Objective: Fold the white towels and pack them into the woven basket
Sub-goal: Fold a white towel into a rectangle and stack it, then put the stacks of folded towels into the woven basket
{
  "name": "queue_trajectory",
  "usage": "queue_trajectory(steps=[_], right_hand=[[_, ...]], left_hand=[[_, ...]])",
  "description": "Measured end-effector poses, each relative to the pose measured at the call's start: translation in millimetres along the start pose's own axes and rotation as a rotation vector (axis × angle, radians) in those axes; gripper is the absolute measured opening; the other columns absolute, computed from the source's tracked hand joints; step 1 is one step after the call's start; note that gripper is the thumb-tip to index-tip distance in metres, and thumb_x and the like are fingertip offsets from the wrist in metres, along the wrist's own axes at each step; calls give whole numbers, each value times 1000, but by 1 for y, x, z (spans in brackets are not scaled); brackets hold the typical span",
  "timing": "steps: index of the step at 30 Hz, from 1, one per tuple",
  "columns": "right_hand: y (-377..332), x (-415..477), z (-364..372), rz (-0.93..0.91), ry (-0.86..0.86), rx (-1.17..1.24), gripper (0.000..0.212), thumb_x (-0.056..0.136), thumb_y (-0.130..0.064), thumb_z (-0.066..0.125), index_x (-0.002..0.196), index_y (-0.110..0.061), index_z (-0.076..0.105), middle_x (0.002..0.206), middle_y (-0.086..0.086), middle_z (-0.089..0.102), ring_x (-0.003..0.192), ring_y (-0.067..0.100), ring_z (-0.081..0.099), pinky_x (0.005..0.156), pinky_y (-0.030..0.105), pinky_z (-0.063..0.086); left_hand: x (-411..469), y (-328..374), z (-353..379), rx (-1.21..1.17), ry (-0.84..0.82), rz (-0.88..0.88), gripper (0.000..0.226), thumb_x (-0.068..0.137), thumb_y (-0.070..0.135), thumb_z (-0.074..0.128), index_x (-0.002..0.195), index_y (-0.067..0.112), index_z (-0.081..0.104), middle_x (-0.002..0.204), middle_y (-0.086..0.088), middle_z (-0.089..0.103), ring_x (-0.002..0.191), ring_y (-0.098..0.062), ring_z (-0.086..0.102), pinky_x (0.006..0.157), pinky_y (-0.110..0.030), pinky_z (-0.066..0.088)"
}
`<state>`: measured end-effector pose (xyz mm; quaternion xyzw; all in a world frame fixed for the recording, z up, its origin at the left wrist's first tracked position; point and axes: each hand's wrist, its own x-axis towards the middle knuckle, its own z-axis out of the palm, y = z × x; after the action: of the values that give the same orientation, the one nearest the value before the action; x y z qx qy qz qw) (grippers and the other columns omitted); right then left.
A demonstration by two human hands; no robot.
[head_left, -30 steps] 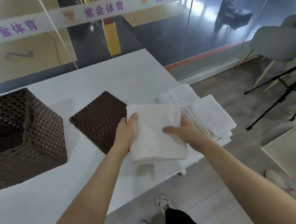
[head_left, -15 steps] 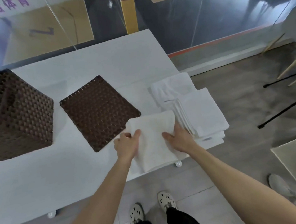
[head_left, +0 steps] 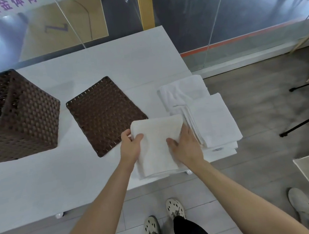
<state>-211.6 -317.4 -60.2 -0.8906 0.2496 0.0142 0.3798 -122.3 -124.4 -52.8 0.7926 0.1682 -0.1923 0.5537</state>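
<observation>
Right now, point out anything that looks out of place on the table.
The towel stack seems to jut past the right edge of the table, and a rumpled towel lies behind it. The lid lies askew, off the basket.

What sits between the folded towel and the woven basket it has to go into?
Only the flat brown woven lid, lying on the white table between the folded white towel and the dark brown woven basket. It lies flat, so a lifted towel should probably clear it. The basket's top is open.
</observation>
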Motion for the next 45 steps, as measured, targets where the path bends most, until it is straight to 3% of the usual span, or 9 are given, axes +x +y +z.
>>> queue_trajectory(steps=[3,5,9,15,21,26,36,40,45], right_hand=[[-11,-8,-2,-353,341,-217,82,104,-45,58,167,-6,24,167,17,33,155,33,34,124,44,35],[-5,-7,9,-523,233,-288,75,109,-48,49,168,-11,22,176,14,18,164,30,14,131,50,22],[22,-4,36,-400,-78,-393,75,111,-59,26,170,-28,-8,177,1,-18,164,23,-12,130,55,17],[7,-4,28,-330,-126,-472,76,109,-61,22,169,-29,-11,177,1,-20,164,24,-11,129,55,14],[-27,-5,-17,-353,-89,-546,49,107,-43,45,143,-12,56,154,11,51,137,33,53,110,46,44],[-56,-2,-47,-369,-3,-497,31,104,-34,55,122,-14,71,124,3,67,108,29,67,88,43,56],[-189,20,28,-653,-115,-453,19,101,-33,57,110,-21,71,107,-2,67,94,23,68,82,43,57],[-250,13,95,-765,-234,-475,28,104,-37,56,125,-22,67,116,-3,66,104,20,67,88,37,56],[-329,8,173,-850,-293,-423,51,105,-40,58,152,-23,49,141,0,57,119,23,63,96,40,57]], left_hand=[[-4,-8,-1,72,-19,147,76,107,29,66,168,28,21,113,0,64,110,-23,67,108,-44,51],[-6,-18,0,266,53,378,72,108,27,62,168,31,22,140,-7,58,131,-24,58,114,-40,46],[-3,-29,-3,875,181,830,55,110,27,55,163,25,43,169,-16,35,148,-34,44,115,-50,48],[2,-21,-9,1029,2,662,61,113,41,41,171,32,22,171,-19,32,148,-36,45,112,-49,52],[-1,11,-22,1000,-178,615,64,108,44,55,166,35,28,159,-8,36,139,-31,49,100,-45,56],[1,36,-59,924,-308,615,59,106,46,59,160,42,36,154,0,46,121,-22,64,102,-44,56],[22,38,-276,892,184,498,43,106,39,63,146,26,59,141,2,62,128,-23,62,107,-45,53],[52,23,-377,936,490,561,63,92,33,79,148,16,53,141,-9,58,132,-35,55,108,-53,49],[121,27,-476,1194,429,509,83,84,41,86,154,17,49,149,-11,56,140,-36,51,118,-55,41]])
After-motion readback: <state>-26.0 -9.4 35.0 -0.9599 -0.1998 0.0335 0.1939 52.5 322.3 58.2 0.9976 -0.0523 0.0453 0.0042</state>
